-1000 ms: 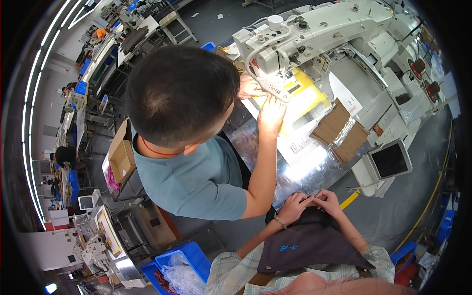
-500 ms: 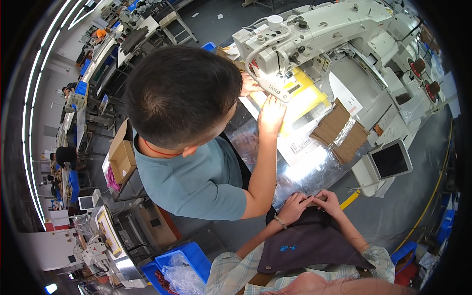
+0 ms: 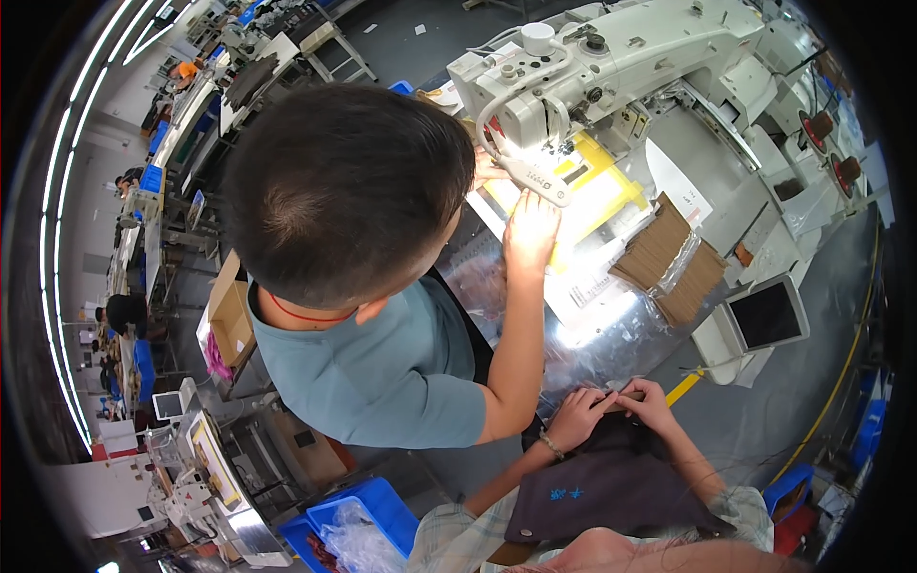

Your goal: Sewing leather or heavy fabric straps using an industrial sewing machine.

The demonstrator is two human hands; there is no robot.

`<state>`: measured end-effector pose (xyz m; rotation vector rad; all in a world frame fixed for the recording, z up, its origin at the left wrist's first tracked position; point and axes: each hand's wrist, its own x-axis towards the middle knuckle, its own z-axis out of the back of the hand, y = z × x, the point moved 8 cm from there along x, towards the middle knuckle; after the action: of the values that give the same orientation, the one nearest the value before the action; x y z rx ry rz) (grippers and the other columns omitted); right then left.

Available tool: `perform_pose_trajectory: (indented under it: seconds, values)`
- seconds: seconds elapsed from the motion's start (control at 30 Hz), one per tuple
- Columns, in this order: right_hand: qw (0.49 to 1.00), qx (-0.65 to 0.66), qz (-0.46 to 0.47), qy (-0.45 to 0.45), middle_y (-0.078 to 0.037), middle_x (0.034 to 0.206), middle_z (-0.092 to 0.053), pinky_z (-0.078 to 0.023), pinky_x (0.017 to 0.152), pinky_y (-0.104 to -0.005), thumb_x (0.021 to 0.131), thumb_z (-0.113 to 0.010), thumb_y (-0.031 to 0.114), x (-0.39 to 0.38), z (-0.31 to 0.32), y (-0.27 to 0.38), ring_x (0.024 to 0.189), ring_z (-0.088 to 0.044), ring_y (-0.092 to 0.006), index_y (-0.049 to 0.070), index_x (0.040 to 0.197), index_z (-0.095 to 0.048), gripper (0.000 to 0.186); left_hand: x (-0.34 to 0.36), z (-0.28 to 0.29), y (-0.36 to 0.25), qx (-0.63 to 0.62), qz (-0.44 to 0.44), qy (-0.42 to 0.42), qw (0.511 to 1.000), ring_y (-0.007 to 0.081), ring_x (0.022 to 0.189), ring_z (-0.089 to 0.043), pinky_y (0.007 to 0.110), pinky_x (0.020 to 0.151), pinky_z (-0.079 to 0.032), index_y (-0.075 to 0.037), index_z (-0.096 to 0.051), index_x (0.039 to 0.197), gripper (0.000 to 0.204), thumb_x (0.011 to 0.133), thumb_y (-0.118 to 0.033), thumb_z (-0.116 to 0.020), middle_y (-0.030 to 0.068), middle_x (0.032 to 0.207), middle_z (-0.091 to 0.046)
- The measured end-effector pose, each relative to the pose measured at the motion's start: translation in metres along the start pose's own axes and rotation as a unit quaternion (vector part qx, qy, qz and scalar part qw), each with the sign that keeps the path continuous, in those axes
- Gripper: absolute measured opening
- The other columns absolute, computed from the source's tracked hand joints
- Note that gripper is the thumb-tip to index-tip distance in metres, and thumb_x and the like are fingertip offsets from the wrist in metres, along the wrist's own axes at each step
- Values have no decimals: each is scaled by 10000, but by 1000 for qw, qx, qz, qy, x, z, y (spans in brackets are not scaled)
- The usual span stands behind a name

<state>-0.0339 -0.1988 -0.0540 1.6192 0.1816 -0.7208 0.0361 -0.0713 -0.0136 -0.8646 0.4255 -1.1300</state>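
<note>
My left hand [image 3: 579, 416] and my right hand [image 3: 650, 410] meet at the near edge of the metal table [image 3: 607, 349], fingertips pinched on a small brownish item I cannot make out. A dark apron [image 3: 607, 487] covers my front. Beside me a co-worker in a teal T-shirt [image 3: 358, 382] bends over a white sewing machine [image 3: 621, 67], one hand [image 3: 530, 229] on a yellow template [image 3: 602, 191] under the needle area. The other hand is mostly hidden by the head. On the table lie white paper sheets [image 3: 583, 286] and a stack of brown pieces [image 3: 669, 258] banded with foil-like material.
A screen [image 3: 764, 315] stands at the table's right corner. An open cardboard box [image 3: 234, 325] is behind the co-worker. Blue bins [image 3: 382, 516] with plastic bags sit at lower left. Another machine [image 3: 201, 477] is further left; workbenches [image 3: 253, 76] line the back.
The view has shifted slightly, so my hands and the near table sit a little lower. The co-worker's head has moved slightly left in the picture. My fingers are still pinched together.
</note>
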Motion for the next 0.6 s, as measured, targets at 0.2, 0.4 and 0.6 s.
perform_pose_trajectory:
  seconds: [0.2,0.4,0.6]
  values:
    - [1000,6,-9,13,-41,734,-616,-462,524,-215,803,-696,66,2,0,4,582,-569,-88,-24,811,-630,112,0,2,1,0,-7,-15,1000,253,977,-529,361,831,-418,-88,-536,1290,471,819,-70,-557,83,1032,-544]
    - [999,29,-8,21,-41,737,-621,-470,537,-217,802,-703,67,5,0,1,596,-575,-90,-25,821,-637,114,-1,0,3,8,-12,-14,1000,249,977,-529,362,835,-414,-88,-535,1293,473,820,-69,-551,84,1031,-542]
    - [1000,23,-6,20,-45,776,-608,-470,538,-217,798,-699,48,4,0,4,611,-582,-97,-27,804,-649,91,0,1,2,5,-15,-13,1000,249,967,-532,366,843,-412,-80,-540,1288,523,773,-53,-627,77,1030,-546]
